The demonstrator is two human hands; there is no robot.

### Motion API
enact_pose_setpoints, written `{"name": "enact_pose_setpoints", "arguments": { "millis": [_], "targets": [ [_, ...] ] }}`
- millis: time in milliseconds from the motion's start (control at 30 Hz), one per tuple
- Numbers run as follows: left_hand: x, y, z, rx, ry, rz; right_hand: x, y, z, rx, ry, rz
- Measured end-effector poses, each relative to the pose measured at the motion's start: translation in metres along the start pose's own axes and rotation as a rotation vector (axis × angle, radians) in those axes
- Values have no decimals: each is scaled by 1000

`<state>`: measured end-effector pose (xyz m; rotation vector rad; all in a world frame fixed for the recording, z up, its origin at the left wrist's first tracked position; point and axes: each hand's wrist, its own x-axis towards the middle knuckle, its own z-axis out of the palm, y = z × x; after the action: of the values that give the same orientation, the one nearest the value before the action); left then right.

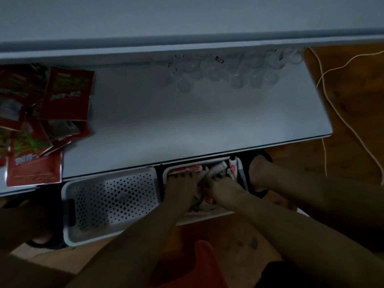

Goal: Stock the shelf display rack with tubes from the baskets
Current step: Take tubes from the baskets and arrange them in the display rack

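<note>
— Dim wooden floor (pixel 353 96) is seen around a white shelf (pixel 187 121). Where are the tubes (pixel 232 168) kept?
— They are piled in the right basket (pixel 243 175), tucked under the shelf's front edge, beside a holed basket (pixel 69 204).
— Which way are they laid?
— Mixed. One is laid along the basket's far wall; others are pointed toward the shelf.
— And the hands?
— The left hand (pixel 182 181) and right hand (pixel 220 183) are set side by side in the pile, equally near. Fingers are bent down on tubes, but a real hold cannot be told. Tubes would likely be lifted up and forward.
</note>
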<state>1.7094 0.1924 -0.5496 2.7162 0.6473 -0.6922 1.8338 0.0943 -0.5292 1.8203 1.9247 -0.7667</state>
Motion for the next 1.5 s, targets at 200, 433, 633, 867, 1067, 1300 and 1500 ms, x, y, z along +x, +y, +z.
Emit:
{"name": "enact_pose_setpoints", "arguments": {
  "millis": [200,433,633,867,1067,1300,1500],
  "targets": [
    [-4,5,-15,112,66,44,-12,10,-32,83,-49,80],
    [-24,-4,-49,15,118,-1,-28,3,-71,404,52,154],
    [-50,-14,-95,-279,240,-89,-48,-10,-110,692,267,239],
    [-109,-42,-173,-549,678,49,-71,-29,-196,776,644,153],
    [-160,-66,-275,-541,874,79,-93,-56,-290,832,890,-5],
    [-192,-92,-374,-435,1072,42,-119,-63,-385,664,1118,-131],
    [-194,-102,-450,-365,1164,24,-128,-38,-454,603,1286,-140]
  ]
}}
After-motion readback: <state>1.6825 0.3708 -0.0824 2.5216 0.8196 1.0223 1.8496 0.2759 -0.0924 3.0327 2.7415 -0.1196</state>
